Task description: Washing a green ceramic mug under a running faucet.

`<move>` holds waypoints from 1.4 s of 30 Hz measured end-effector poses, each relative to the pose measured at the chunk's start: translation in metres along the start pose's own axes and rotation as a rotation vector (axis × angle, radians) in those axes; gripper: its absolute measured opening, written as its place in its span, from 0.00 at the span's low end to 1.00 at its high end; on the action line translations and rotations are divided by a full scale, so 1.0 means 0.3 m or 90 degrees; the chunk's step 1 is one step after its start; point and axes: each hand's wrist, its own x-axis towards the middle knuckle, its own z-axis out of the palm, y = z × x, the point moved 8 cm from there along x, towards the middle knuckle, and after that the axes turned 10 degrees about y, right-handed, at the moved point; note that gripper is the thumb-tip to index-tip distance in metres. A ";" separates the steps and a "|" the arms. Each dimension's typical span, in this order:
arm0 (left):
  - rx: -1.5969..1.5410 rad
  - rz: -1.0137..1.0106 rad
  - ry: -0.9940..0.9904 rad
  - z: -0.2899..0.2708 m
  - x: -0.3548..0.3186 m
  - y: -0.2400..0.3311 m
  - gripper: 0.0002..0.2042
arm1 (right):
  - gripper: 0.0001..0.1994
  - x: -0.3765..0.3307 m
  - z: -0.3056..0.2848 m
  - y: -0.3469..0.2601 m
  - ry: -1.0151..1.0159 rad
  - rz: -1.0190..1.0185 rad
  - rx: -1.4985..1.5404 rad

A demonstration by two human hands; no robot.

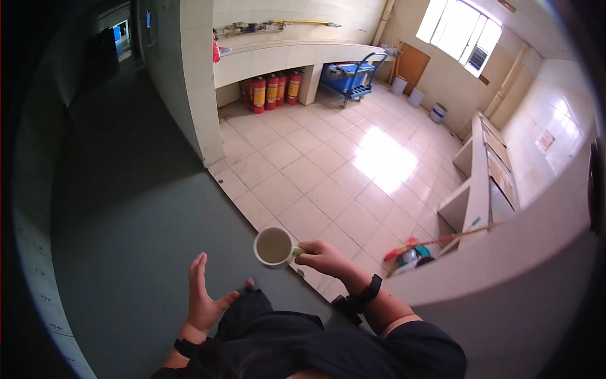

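Observation:
A pale mug (274, 247) hangs in front of me, its round mouth facing up toward the camera; whether anything is in it I cannot tell. By the greenish handle on its right side, my right hand (323, 259) grips it with the fingers closed. My left hand (207, 292) is raised to the left of the mug, apart from it, with thumb and fingers spread and nothing in them. Both wrists wear dark bands.
A doorway threshold (243, 211) divides the grey floor from the tiled room. Several red fire extinguishers (271, 91) stand under a tiled counter (265, 63), beside a blue trolley (347, 79). Cleaning tools (413, 251) lie at the right, near a low counter (470, 192). Pails (437, 113) stand further back.

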 end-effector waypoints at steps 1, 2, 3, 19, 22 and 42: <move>-0.053 -0.003 0.056 -0.014 0.036 0.028 0.49 | 0.11 0.015 0.020 -0.030 -0.029 0.006 0.060; -0.105 -0.006 0.110 -0.024 0.070 0.038 0.51 | 0.10 0.032 0.026 -0.074 -0.064 0.008 0.044; -0.105 0.023 0.121 -0.002 0.278 -0.011 0.51 | 0.10 0.191 -0.008 -0.150 -0.092 -0.018 0.058; -0.475 0.256 -0.327 0.953 1.941 0.086 0.37 | 0.08 1.224 -0.955 0.041 0.290 0.170 0.327; -0.480 0.210 -0.416 1.164 2.208 0.106 0.34 | 0.09 1.422 -1.179 0.074 0.249 0.180 0.334; -0.434 -0.065 0.239 0.818 3.986 -0.621 0.34 | 0.36 3.224 -2.565 -1.152 0.495 -0.464 -0.758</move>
